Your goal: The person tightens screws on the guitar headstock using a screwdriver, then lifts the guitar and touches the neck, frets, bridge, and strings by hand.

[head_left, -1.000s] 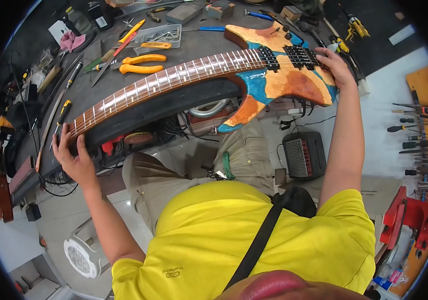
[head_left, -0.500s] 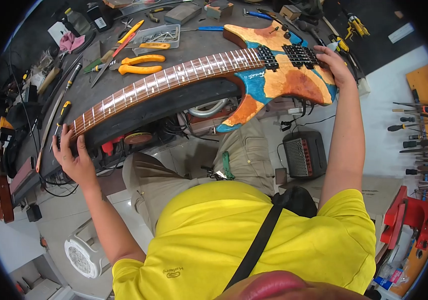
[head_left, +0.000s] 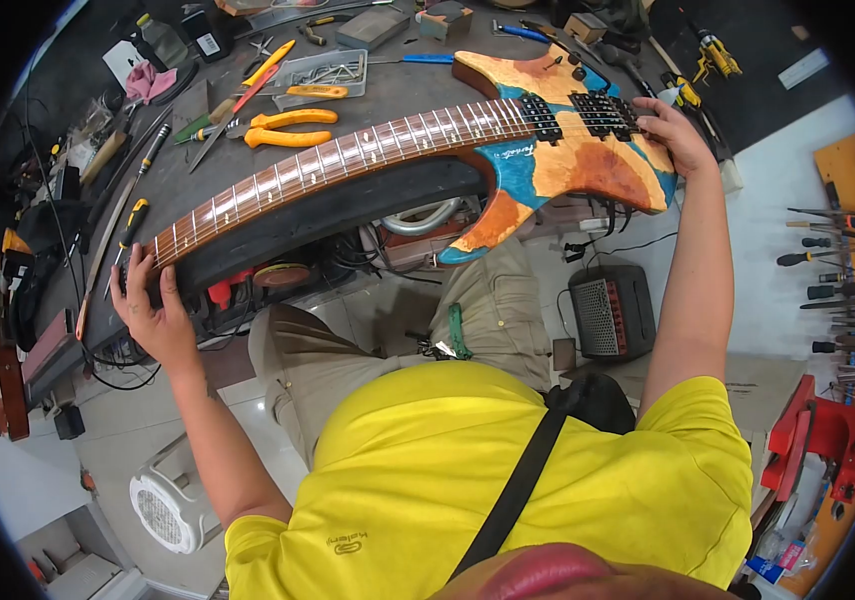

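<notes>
"What's the left hand doing?"

"Reaching forward, fingers and thumb grasping the neck's end, near a screwdriver."

"And the guitar?"

"Lying face up along the workbench, its lower horn jutting past the edge."

"The right hand?"

"Bending at the wrist, fingers resting by the bridge; I can't tell whether it's gripping."

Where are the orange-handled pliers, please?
In the head view, the pliers lie left of centre on the bench, between the guitar's neck and the plastic tray.
</notes>
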Motion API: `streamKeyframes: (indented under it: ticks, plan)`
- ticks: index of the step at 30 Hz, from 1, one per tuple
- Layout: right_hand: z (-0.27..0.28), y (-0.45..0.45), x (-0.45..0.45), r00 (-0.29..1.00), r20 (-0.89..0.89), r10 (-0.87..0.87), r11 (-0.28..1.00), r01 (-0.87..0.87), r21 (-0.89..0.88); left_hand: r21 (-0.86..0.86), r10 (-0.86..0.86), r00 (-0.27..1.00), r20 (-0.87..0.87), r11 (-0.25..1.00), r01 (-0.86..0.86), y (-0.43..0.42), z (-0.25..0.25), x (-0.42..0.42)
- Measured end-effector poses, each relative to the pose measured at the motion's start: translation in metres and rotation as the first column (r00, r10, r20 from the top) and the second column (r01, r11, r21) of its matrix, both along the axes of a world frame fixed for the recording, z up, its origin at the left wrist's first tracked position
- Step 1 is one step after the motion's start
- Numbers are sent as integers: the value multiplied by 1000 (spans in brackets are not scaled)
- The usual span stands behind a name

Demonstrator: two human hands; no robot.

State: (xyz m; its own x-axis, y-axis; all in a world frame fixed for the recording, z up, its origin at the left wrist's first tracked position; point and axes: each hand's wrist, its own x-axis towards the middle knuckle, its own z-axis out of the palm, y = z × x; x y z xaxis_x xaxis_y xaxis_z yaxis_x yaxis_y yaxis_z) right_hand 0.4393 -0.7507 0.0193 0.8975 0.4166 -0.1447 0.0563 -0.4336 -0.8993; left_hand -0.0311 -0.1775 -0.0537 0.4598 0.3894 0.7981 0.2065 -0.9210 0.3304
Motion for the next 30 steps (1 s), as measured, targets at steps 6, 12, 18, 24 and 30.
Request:
streamKeyframes:
  ticks: [6,12,18,24,30]
  plan:
    - [1,7,-9,999,-29,-18,1000,19,22,2,7,1000,-12,1000,-7,0,2,0]
    - [-3,-11,7,985,-95,146,988,-139,73,6,20,999,-29,1000,-20,-1,3,0]
    - [-2,-8,4,991,-80,105,994,-102,39,9,13,1000,-20,1000,-13,0,2,0]
    - [-5,4,1,999,-27,17,996,-14,87,6,20,1000,-15,1000,-19,-2,1,0]
    - [-12,10,4,996,68,-53,998,51,37,14,36,999,-25,999,-36,-1,0,-1]
